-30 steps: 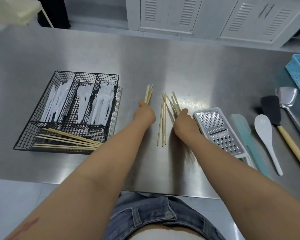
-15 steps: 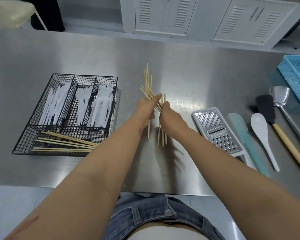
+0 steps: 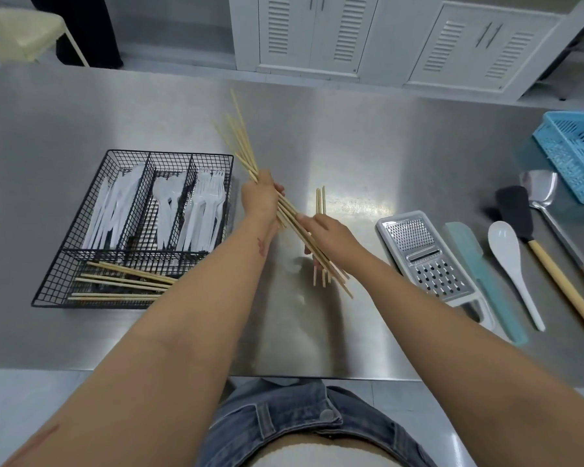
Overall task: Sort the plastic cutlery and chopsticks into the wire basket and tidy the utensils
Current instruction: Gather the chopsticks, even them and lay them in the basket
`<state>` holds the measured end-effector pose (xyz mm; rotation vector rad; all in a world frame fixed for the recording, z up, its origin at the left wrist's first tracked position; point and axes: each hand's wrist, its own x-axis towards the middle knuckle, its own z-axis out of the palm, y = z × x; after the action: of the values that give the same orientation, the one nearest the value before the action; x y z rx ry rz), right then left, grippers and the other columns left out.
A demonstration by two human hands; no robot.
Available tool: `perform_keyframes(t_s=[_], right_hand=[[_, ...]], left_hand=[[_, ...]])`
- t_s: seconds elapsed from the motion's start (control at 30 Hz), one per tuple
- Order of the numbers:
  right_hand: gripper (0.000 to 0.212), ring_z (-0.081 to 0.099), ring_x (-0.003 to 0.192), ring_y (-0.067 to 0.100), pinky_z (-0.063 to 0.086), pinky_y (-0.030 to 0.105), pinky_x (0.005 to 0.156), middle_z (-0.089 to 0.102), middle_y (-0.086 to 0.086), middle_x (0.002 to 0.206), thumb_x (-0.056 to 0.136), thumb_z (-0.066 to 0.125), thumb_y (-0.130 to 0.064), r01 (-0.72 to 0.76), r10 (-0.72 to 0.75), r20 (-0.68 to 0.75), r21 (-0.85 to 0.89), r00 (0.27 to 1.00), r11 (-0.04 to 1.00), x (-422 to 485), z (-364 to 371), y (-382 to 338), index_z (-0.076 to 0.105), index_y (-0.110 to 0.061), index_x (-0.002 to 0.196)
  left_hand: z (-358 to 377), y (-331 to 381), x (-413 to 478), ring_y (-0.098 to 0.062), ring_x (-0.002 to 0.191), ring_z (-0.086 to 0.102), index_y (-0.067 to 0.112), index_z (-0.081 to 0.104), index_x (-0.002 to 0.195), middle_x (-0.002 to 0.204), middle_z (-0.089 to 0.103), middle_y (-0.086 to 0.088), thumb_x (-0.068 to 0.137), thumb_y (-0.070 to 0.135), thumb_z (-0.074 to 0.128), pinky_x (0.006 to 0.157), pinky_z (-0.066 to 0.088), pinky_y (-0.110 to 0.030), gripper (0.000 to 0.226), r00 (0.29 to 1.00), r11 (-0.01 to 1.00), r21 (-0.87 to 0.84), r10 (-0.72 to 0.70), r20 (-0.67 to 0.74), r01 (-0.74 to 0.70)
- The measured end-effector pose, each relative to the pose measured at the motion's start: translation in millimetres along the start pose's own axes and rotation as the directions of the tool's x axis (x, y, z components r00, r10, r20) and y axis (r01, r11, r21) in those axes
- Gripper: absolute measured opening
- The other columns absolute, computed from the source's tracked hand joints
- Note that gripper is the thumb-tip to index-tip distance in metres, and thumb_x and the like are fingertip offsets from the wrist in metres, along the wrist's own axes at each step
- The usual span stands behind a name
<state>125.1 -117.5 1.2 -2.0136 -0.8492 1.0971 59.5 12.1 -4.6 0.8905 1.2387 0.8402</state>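
Nearest: person's denim waistband at the brushed stainless-steel tabletop [image 3: 81,332] front edge; bare steel w/ open room btwn edge and hands. Left hand [image 3: 260,197] grip is closed round a bundle of thin pale bamboo chopsticks [image 3: 240,143], held tilted, tips fanning up-left, lower ends running down-right. Right hand [image 3: 331,237] fingers rest against the bundle's lower part; can't tell if they pinch it. A few loose bamboo sticks [image 3: 320,200] lie flat on steel behind right hand. Left: black wire-mesh basket [image 3: 53,291], near long compartment holds chopsticks lying crosswise; three far compartments hold white plastic cutlery [image 3: 203,210]. Right: flat metal grater [image 3: 422,254], teal spatula, white spoon, wood-handled tools. Far right: blue slotted plastic basket [image 3: 573,153].
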Motion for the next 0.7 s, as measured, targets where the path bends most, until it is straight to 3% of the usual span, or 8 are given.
perform_keyframes(t_s=[0.13, 0.23, 0.3, 0.43, 0.6, 0.7], right_hand=[[0.058, 0.063, 0.061, 0.026, 0.057, 0.042, 0.076, 0.067, 0.016, 0.092, 0.097, 0.034, -0.060, -0.231, 0.247, 0.012, 0.402, 0.969, 0.886, 6.3, -0.8, 10.8, 0.058, -0.008, 0.097], [0.055, 0.058, 0.057, 0.024, 0.054, 0.036, 0.067, 0.064, 0.013, 0.082, 0.100, 0.030, -0.055, -0.293, 0.361, -0.001, 0.581, 0.933, 0.760, 7.6, 1.3, 12.8, 0.054, -0.006, 0.094], [0.054, 0.057, 0.060, 0.024, 0.051, 0.033, 0.064, 0.065, 0.011, 0.081, 0.100, 0.029, -0.054, -0.312, 0.392, -0.009, 0.590, 0.920, 0.745, 8.0, 0.6, 13.2, 0.055, -0.006, 0.099], [0.053, 0.062, 0.080, 0.033, 0.053, 0.045, 0.085, 0.066, 0.013, 0.088, 0.100, 0.033, -0.053, -0.321, 0.415, 0.023, 0.671, 0.910, 0.668, 9.3, 2.7, 11.0, 0.054, -0.005, 0.100], [0.060, 0.067, 0.077, 0.031, 0.050, 0.029, 0.056, 0.067, 0.011, 0.096, 0.096, 0.030, -0.061, -0.377, 0.484, 0.012, 0.643, 0.875, 0.666, 5.7, 5.7, 6.9, 0.056, -0.008, 0.102], [0.063, 0.069, 0.086, 0.031, 0.053, 0.033, 0.064, 0.069, 0.012, 0.101, 0.094, 0.030, -0.066, -0.396, 0.509, 0.026, 0.664, 0.860, 0.635, 3.2, 2.4, 14.6, 0.055, -0.008, 0.101]], left_hand=[[-6.8, 7.5, 4.4, -0.016, 0.043, 0.049, 0.012, 0.044, 0.069, 0.045, 0.047, 0.000, 0.096, 0.015, 0.042, 0.041, 0.038, -0.021, 0.028, 0.999, 0.989, -0.147, -0.011, -0.041, 0.005], [-8.1, 13.0, 6.7, -0.014, 0.038, 0.045, 0.013, 0.042, 0.064, 0.036, 0.043, 0.005, 0.096, 0.019, 0.043, 0.044, 0.037, -0.023, 0.033, 0.999, 0.979, -0.205, -0.013, -0.042, 0.005], [-6.2, 20.0, 7.9, -0.013, 0.033, 0.041, 0.014, 0.039, 0.063, 0.034, 0.039, 0.006, 0.097, 0.021, 0.045, 0.045, 0.035, -0.024, 0.035, 0.999, 0.960, -0.281, -0.024, -0.039, 0.012], [-4.8, 33.6, 10.0, -0.012, 0.033, 0.037, 0.015, 0.036, 0.063, 0.036, 0.035, 0.007, 0.099, 0.026, 0.048, 0.045, 0.033, -0.025, 0.039, 0.998, 0.933, -0.359, -0.035, -0.055, 0.013], [-5.4, 41.8, 12.6, -0.015, 0.039, 0.037, 0.014, 0.039, 0.068, 0.047, 0.036, 0.001, 0.100, 0.034, 0.047, 0.046, 0.033, -0.026, 0.038, 0.995, 0.928, -0.371, -0.046, -0.090, 0.009], [-5.8, 50.9, 15.6, -0.015, 0.036, 0.032, 0.012, 0.039, 0.073, 0.047, 0.035, 0.000, 0.100, 0.033, 0.048, 0.045, 0.030, -0.024, 0.036, 0.990, 0.910, -0.415, -0.063, -0.126, 0.005]])
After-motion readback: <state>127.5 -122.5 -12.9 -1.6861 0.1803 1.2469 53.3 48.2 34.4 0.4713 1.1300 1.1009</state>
